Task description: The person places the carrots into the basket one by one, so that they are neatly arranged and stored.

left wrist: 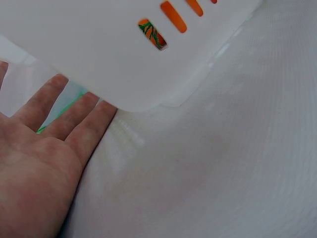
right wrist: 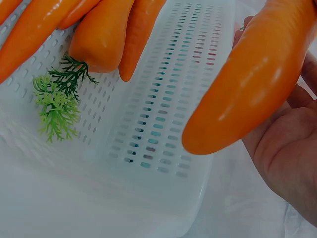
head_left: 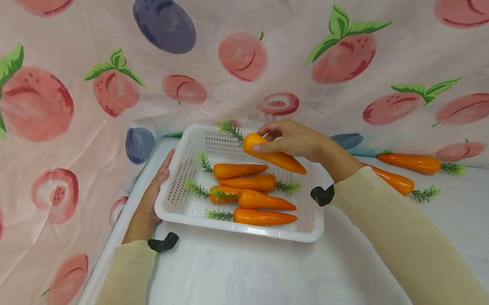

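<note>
A white plastic basket [head_left: 240, 228] with slotted walls stands on the table, and several orange carrots [head_left: 265, 219] with green tops lie inside it. Over the basket's far part, my right hand [head_left: 296, 138] grips another carrot [head_left: 275, 159] near its thick end, its leafy top pointing left. The right wrist view shows this carrot's tapered tip [right wrist: 208, 134] above the basket's slotted side. My left hand [head_left: 152, 197] rests along the basket's left side. In the left wrist view its fingers [left wrist: 74, 116] look straight, with their tips at the basket's edge.
Two more carrots lie on the table right of the basket, one carrot [head_left: 409, 162] at the far edge and one carrot [head_left: 394, 181] partly behind my right forearm. A fruit-printed cloth [head_left: 228, 8] hangs behind and left of the white-covered table [head_left: 275, 294].
</note>
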`<state>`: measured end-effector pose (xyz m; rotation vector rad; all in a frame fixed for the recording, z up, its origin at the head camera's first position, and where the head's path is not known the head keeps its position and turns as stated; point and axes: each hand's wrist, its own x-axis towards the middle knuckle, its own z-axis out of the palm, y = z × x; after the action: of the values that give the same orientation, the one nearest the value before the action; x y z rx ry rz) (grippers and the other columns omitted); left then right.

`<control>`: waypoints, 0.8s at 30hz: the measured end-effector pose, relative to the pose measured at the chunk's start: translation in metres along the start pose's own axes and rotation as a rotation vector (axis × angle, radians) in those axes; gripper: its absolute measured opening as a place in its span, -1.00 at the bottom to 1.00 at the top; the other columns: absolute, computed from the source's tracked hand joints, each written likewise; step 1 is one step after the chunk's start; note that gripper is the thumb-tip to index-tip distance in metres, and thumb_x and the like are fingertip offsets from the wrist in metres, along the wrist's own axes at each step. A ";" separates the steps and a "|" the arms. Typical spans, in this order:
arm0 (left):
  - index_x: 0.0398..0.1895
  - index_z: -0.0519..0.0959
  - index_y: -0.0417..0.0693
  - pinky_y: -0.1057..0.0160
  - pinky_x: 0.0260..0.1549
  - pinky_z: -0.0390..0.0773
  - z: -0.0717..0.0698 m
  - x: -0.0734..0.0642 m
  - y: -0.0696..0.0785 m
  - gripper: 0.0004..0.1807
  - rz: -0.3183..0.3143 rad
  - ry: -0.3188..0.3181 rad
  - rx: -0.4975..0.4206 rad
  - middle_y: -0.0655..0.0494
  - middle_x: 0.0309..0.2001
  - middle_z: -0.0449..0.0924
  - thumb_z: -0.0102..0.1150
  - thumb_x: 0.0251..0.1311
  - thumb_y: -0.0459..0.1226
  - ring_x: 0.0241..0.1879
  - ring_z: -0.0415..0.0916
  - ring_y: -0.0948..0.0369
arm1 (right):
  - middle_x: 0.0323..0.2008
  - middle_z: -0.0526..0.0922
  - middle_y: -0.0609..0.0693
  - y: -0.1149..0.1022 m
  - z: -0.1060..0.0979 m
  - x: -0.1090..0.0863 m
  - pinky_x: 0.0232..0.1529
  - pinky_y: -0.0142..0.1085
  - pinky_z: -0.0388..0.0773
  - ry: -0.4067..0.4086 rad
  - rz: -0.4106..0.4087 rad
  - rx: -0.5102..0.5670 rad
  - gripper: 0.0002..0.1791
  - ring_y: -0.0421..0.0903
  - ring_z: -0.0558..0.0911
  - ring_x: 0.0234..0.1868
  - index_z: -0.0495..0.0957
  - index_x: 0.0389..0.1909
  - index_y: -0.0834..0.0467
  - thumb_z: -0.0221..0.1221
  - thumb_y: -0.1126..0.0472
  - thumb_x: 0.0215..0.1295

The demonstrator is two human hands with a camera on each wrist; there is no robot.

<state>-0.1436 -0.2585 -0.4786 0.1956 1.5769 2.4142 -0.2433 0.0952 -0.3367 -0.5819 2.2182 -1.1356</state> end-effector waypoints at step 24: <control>0.67 -0.30 0.38 -0.19 0.56 -0.30 0.004 -0.003 -0.001 -0.32 0.010 0.011 0.002 0.19 0.70 -0.32 -0.41 0.59 0.03 0.67 -0.36 -0.04 | 0.05 0.58 0.15 0.004 -0.001 0.002 0.12 0.04 0.64 -0.058 0.048 0.093 -0.43 0.16 0.65 0.06 0.53 0.24 0.09 0.35 -0.08 0.30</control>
<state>-0.1396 -0.2555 -0.4784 0.1910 1.5873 2.4256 -0.2455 0.0971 -0.3404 -0.5130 2.1069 -1.1759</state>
